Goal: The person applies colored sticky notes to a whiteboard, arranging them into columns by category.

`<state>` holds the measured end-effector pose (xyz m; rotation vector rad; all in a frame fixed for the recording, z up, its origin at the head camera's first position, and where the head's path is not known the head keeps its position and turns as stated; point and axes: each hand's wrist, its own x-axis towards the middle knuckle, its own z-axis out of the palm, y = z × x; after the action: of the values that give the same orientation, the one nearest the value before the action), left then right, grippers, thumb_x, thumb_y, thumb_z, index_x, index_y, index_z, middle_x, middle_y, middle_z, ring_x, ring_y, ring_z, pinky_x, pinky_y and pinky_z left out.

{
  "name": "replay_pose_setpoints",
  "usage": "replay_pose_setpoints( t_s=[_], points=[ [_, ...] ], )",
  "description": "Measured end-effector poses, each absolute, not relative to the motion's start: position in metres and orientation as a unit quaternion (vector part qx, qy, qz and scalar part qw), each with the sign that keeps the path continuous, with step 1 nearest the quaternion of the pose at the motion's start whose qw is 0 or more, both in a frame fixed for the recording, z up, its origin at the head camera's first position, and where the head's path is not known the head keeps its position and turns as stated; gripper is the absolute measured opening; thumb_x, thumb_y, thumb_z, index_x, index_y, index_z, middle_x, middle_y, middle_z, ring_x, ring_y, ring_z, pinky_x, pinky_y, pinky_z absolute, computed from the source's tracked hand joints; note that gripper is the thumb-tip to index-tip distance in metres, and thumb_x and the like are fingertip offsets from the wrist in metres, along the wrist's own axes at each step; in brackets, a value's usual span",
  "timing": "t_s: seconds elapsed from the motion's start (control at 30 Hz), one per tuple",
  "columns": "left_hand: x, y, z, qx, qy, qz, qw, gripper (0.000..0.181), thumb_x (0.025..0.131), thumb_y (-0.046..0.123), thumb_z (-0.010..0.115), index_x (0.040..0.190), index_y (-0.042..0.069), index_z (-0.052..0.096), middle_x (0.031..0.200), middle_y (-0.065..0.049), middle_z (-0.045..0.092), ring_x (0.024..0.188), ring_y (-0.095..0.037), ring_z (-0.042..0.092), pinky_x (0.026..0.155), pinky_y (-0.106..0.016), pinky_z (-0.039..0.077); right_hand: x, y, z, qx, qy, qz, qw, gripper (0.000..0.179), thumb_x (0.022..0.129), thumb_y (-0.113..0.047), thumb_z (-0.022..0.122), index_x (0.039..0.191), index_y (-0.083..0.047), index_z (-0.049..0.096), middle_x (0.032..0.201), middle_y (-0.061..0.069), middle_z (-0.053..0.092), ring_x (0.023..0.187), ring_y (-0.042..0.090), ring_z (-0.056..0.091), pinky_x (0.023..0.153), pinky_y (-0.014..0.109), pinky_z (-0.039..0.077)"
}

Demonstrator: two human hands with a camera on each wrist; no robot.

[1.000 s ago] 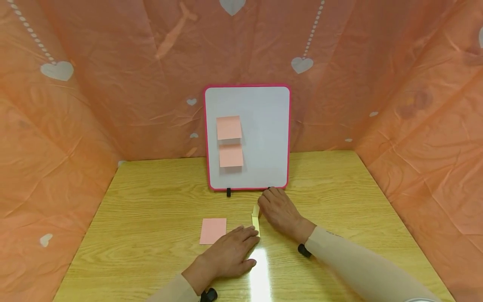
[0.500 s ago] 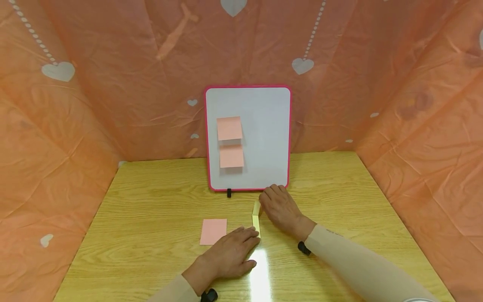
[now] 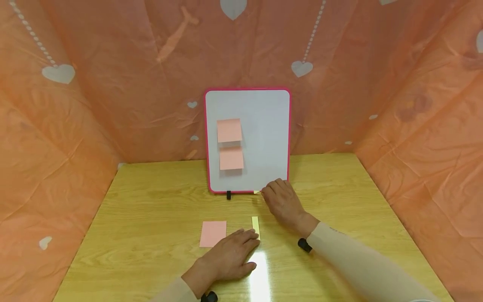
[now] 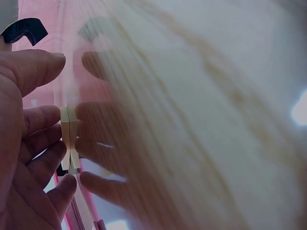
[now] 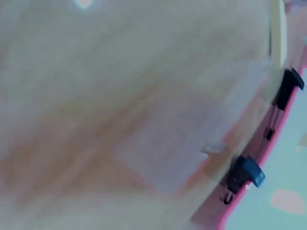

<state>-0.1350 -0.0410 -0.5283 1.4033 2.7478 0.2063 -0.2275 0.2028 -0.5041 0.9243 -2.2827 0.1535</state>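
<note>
My left hand (image 3: 232,256) lies palm down on the table, its fairly straight fingertips over the near end of a narrow yellow sticky note pad (image 3: 255,225). In the left wrist view, those fingertips meet the yellow pad (image 4: 65,129) edge-on. Farther forward, my right hand (image 3: 283,205) pinches a small yellow sticky note (image 3: 257,192) between curled fingers, just in front of the whiteboard's (image 3: 264,134) lower edge. Most of this note is hidden by the hand. Left of the yellow pad lies a square pink sticky note pad (image 3: 212,233), one corner behind the left hand.
The pink-framed whiteboard stands upright on the wooden table (image 3: 151,201), on black feet (image 3: 228,195). Stuck on its left half are an upper pink note (image 3: 229,130) and a lower pink note (image 3: 231,158). Orange cloth (image 3: 151,105) encloses the back and sides.
My right hand has pulled the top yellow note free of the pad and carried it forward toward the whiteboard's bottom edge. My left hand has stayed on the pad.
</note>
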Motion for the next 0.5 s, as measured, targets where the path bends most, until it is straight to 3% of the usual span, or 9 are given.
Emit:
replay_pose_setpoints(
  t_s=[0.13,0.5],
  points=[
    [-0.134,-0.04,-0.528,0.451,0.889,0.078,0.03,0.057,0.103,0.047,0.06,0.148,0.012,0.06,0.156,-0.001,0.055,0.15,-0.018,0.046,0.128,-0.036,0.035,-0.234,0.207,-0.493,0.346,-0.858,0.081,0.371,0.014,0.091,-0.004,0.079,0.099,-0.008,0.068,0.095,0.003,0.068,0.09,0.026,0.063,0.074,0.036,0.052],
    [-0.132,-0.041,-0.532,0.444,0.892,0.088,0.014,0.056,0.101,0.047,0.062,0.146,0.014,0.061,0.154,0.0,0.056,0.148,-0.019,0.049,0.125,-0.036,0.039,-0.272,0.211,-0.452,0.342,-0.787,0.085,0.506,0.006,0.092,-0.004,0.079,0.095,-0.002,0.073,0.087,0.009,0.069,0.08,0.03,0.064,0.066,0.04,0.054]
  ],
)
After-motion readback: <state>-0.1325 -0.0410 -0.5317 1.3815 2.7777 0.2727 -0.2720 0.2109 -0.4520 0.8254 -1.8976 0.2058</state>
